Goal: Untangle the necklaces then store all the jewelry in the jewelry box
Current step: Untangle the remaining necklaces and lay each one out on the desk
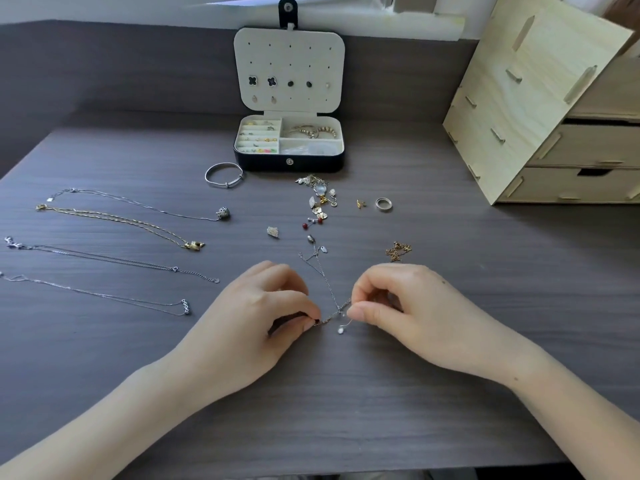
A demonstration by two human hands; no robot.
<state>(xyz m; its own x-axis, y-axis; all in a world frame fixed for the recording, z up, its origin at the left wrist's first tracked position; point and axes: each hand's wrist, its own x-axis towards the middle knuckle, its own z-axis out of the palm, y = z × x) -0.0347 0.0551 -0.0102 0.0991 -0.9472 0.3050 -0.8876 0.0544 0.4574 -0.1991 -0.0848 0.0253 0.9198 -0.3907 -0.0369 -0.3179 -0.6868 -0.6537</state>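
Both left hand (256, 313) and right hand (408, 306) pinch tangled chain (325, 276), ends hidden.

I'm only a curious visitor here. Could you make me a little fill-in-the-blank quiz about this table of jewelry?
1. ____ necklaces lie stretched out straight at the person's left.
2. The jewelry box stands with its lid ____.
3. The left hand and the right hand both pinch one thin ____-coloured chain.
4. The wooden drawer unit stands at the far ____ corner of the table.

Missing words: four; open; silver; right.
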